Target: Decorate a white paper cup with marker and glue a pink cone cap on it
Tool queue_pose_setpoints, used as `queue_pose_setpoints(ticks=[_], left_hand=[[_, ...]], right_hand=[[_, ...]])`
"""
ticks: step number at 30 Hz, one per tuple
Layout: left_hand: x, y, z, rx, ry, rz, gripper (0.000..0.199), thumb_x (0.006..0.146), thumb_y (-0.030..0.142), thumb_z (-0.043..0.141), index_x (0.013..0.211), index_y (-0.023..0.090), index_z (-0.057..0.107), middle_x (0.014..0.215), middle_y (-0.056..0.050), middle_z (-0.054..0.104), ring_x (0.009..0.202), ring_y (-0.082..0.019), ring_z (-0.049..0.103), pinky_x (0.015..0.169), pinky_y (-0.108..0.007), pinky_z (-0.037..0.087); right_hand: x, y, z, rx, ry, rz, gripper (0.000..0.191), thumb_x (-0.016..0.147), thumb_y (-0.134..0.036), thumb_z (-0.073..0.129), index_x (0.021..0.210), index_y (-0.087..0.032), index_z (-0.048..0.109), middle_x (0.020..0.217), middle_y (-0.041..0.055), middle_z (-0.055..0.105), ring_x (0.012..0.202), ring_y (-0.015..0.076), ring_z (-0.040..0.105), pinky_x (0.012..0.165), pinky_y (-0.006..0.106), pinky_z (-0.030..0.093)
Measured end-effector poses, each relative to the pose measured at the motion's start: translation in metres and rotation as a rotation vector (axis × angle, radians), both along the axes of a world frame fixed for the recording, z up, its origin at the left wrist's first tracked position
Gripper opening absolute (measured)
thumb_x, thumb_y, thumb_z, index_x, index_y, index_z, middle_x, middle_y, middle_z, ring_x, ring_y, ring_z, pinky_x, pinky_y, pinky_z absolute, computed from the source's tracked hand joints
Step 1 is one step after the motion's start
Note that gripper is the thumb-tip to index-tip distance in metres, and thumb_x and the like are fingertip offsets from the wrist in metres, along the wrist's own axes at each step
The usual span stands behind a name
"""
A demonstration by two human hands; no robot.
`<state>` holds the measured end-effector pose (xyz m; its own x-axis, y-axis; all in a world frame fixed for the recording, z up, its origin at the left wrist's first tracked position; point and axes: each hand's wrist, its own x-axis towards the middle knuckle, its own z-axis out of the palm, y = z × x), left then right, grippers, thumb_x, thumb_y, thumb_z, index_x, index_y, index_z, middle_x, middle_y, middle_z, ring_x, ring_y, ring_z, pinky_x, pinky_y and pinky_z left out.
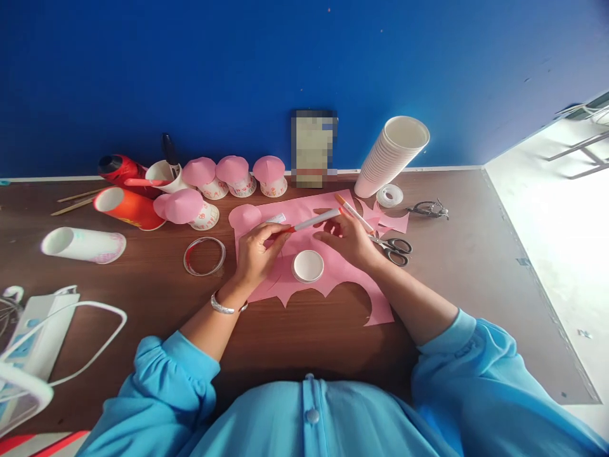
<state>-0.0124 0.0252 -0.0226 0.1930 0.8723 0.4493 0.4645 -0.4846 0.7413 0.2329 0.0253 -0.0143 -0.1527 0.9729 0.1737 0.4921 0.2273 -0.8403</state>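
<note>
A white marker (316, 220) with red ends is pinched by its left end in my left hand (259, 251), above pink paper. My right hand (354, 240) is at the marker's other end, thumb apart from it; whether its far fingers touch the marker is hard to see. An orange-and-white marker (361, 217) lies just behind my right hand. Below and between my hands, a small white paper cup (308, 266) stands on the cut pink sheet (349, 270). Black-handled scissors (397, 249) lie right of my right hand, their blades partly hidden.
Decorated cups with pink paper cones (232, 170) stand at the back left. Nearby are a red cup (130, 206), a white cup (83, 244) and a ring (204, 256). A tall cup stack (390, 155), tape roll (389, 195) and glasses (431, 209) are back right. A power strip (42, 336) lies left.
</note>
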Motion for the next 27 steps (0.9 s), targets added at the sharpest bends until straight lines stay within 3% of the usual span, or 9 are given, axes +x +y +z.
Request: queue_pose_setpoints(ticks=[2,4,6,8,13,20,27], left_hand=[[-0.003,0.003,-0.005,0.005,0.06,0.026,0.012,0.099,0.029,0.073,0.105,0.024,0.083,0.104,-0.004,0.087,0.095,-0.021,0.083,0.086,-0.034,0.067],[-0.005,0.004,-0.008,0.019,0.127,0.018,0.013,0.1,0.027,0.072,0.107,0.025,0.082,0.106,-0.005,0.086,0.096,-0.021,0.082,0.085,-0.034,0.067],[-0.006,0.003,-0.01,0.054,0.164,-0.002,0.017,0.099,0.022,0.07,0.111,0.024,0.081,0.11,-0.006,0.085,0.1,-0.022,0.082,0.088,-0.035,0.067],[-0.007,0.002,-0.01,0.102,0.173,-0.011,0.019,0.098,0.017,0.069,0.112,0.023,0.079,0.11,-0.006,0.084,0.1,-0.021,0.081,0.09,-0.035,0.067],[-0.008,-0.001,-0.008,0.13,0.168,0.007,0.01,0.099,0.017,0.066,0.1,0.022,0.075,0.096,-0.004,0.079,0.086,-0.017,0.077,0.079,-0.029,0.063],[-0.008,-0.001,-0.006,0.139,0.091,-0.013,0.008,0.1,0.02,0.066,0.098,0.021,0.074,0.093,-0.003,0.077,0.075,-0.013,0.07,0.068,-0.025,0.057],[-0.009,0.0,-0.001,0.156,0.051,0.01,0.009,0.102,0.025,0.066,0.101,0.021,0.073,0.096,-0.004,0.076,0.082,-0.014,0.071,0.074,-0.026,0.058]], right_hand=[[0.012,0.004,-0.003,0.095,-0.108,-0.087,0.026,0.095,-0.027,0.07,0.12,-0.022,0.076,0.105,0.0093,0.077,0.092,0.0254,0.069,0.081,0.043,0.058],[0.023,0.007,-0.007,0.274,-0.419,-0.181,0.037,0.098,-0.02,0.062,0.134,-0.023,0.071,0.118,0.0144,0.076,0.108,0.0322,0.067,0.087,0.048,0.058],[0.029,0.009,-0.01,0.336,-0.687,-0.216,0.037,0.099,-0.019,0.06,0.134,-0.02,0.071,0.116,0.0171,0.076,0.108,0.0352,0.065,0.085,0.049,0.058],[0.031,0.01,-0.012,0.338,-0.819,-0.233,0.032,0.098,-0.016,0.058,0.125,-0.016,0.074,0.107,0.0178,0.076,0.102,0.0349,0.064,0.082,0.048,0.057],[0.032,0.011,-0.004,0.295,-0.912,-0.318,0.031,0.102,-0.019,0.054,0.128,-0.014,0.072,0.11,0.0179,0.073,0.1,0.0321,0.062,0.076,0.042,0.051],[0.041,0.019,-0.004,0.182,-0.964,-0.349,0.027,0.101,-0.008,0.048,0.1,-0.012,0.075,0.092,0.0167,0.072,0.09,0.0287,0.062,0.075,0.039,0.041],[0.04,0.016,0.007,0.222,-0.78,-0.307,0.032,0.1,-0.014,0.05,0.115,-0.01,0.078,0.102,0.0197,0.076,0.093,0.0312,0.065,0.079,0.04,0.045]])
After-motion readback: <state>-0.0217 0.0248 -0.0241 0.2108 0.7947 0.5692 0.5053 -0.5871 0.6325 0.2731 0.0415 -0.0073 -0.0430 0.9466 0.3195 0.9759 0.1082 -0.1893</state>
